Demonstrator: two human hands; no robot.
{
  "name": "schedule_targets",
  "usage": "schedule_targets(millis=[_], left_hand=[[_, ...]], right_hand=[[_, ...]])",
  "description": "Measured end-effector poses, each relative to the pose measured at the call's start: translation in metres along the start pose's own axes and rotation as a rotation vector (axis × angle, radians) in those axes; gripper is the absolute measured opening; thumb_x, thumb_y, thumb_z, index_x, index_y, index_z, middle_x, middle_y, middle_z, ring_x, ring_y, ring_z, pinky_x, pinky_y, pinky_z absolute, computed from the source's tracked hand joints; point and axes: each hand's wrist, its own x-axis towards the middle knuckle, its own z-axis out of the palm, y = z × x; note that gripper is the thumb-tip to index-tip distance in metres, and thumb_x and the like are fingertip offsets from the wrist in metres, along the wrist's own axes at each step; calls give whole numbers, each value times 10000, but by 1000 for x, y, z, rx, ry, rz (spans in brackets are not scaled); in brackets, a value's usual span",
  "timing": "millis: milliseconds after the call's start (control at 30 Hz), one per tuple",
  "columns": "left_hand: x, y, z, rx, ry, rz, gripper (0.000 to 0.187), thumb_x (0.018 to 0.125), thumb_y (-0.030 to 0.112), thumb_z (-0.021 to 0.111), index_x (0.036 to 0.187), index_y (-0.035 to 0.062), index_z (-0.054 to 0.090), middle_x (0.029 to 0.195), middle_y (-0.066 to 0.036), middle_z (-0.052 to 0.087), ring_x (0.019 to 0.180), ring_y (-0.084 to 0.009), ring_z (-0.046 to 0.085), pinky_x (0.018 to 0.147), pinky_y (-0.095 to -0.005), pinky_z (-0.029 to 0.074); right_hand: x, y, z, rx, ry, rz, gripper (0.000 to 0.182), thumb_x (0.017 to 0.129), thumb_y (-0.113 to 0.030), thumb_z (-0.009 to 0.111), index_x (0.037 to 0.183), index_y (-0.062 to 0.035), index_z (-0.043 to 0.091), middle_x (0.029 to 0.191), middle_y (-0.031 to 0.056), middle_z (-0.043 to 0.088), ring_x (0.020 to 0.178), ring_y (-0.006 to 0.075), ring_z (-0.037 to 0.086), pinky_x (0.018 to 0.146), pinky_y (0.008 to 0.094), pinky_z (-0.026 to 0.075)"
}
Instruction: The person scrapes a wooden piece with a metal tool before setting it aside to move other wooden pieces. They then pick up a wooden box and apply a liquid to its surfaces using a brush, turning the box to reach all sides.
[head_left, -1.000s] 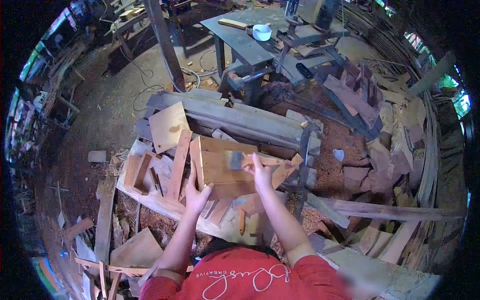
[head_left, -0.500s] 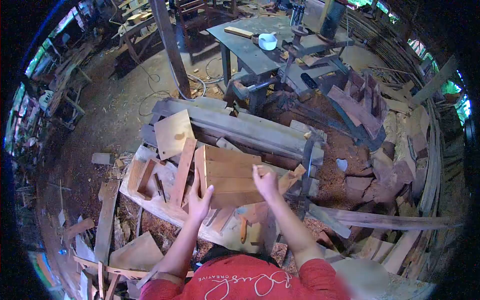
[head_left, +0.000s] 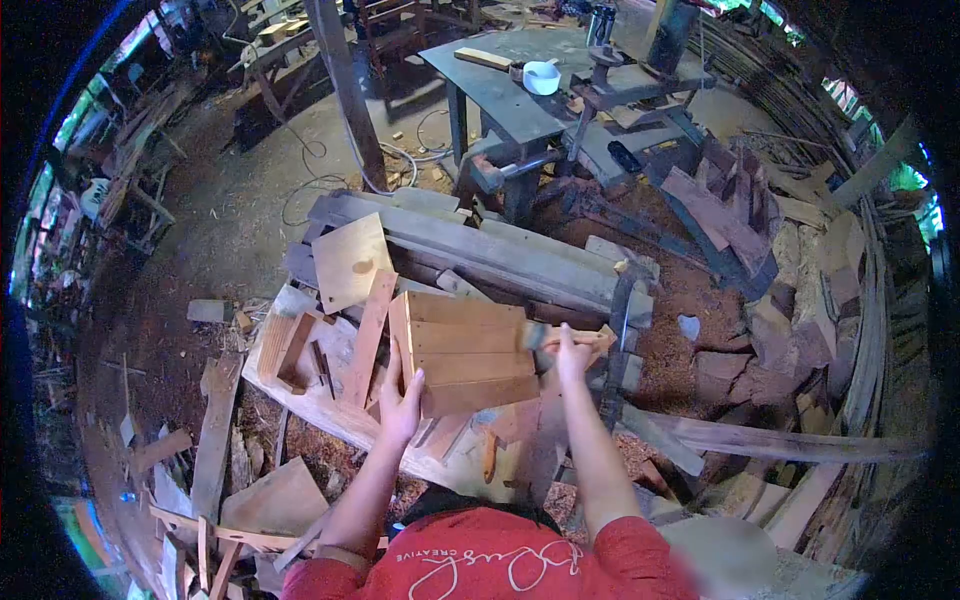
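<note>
A red shirt point(head_left: 478, 532) with short sleeves point(head_left: 640, 552) bears looping white script point(head_left: 490, 562) and small capitals reading CREATIVE point(head_left: 427, 552).

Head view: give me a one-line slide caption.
Left hand holds a wooden box; right hand holds a brush at the box's right end.

One left hand point(head_left: 402, 400), one right hand point(head_left: 573, 357), one paintbrush point(head_left: 549, 337), one wooden box point(head_left: 465, 345); far, one dark worktop point(head_left: 495, 97), one white bowl point(head_left: 541, 79).
</note>
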Motion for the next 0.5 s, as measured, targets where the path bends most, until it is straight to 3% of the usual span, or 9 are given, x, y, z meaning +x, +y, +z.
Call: schedule_targets(millis=[67,100,133,200,267,333,433,467,500], left_hand=[[-1,0,2,11,19,29,602,755,56,460,1257,13,130,1189,-156,343,1039,-185,381,872,-264,298],[0,0,2,8,16,26,602,755,56,460,1257,13,130,1189,-156,343,1039,-185,381,872,-264,298],[1,1,2,-2,11,16,609,749,47,462,1259,20,129,1185,-156,349,1036,-184,386,869,-265,302],[3,4,4,-17,8,8,617,743,38,464,1260,27,129,1180,-156,356,1032,-184,390,866,-266,307],[4,9,4,-10,-9,-24,624,735,30,464,1264,44,133,1173,-158,366,1028,-183,395,865,-265,308],[3,6,6,50,10,-6,630,729,24,464,1265,49,135,1173,-159,367,1029,-182,394,866,-265,307],[0,6,7,60,25,8,639,719,17,468,1265,51,137,1173,-161,369,1031,-180,394,867,-263,305],[0,7,8,10,20,6,643,715,16,471,1264,47,138,1172,-163,369,1031,-179,394,867,-261,304],[0,9,8,12,17,3,643,715,16,471,1264,47,138,1172,-163,369,1031,-179,394,867,-261,304]], right_hand=[[12,-2,-17,-344,27,-326,309,773,-247,502,570,-20,553,438,34,502,405,122,492,415,258,392],[16,-1,-20,-529,59,-397,279,751,-265,516,604,-32,563,497,90,534,459,189,528,448,300,400],[17,0,-18,-533,64,-396,279,751,-265,516,604,-32,563,497,90,534,459,189,528,448,300,400],[16,0,0,-623,14,-655,262,741,-257,517,618,-32,568,576,123,558,549,239,552,478,320,407],[-13,-22,27,-551,-188,-582,243,733,-234,520,628,-20,568,623,135,564,611,269,554,504,331,415],[-34,-30,51,-564,-167,-856,205,752,-187,496,664,-17,570,600,122,554,559,220,552,507,301,426],[-55,-70,66,-203,-495,-548,184,783,-149,466,731,-2,564,594,97,545,520,158,533,497,260,433],[-61,-82,70,-204,-494,-545,184,783,-149,466,731,-2,564,594,97,545,520,158,533,497,260,433],[-67,-93,73,101,-525,-362,182,793,-145,461,751,7,553,600,83,541,514,136,521,485,241,430]])
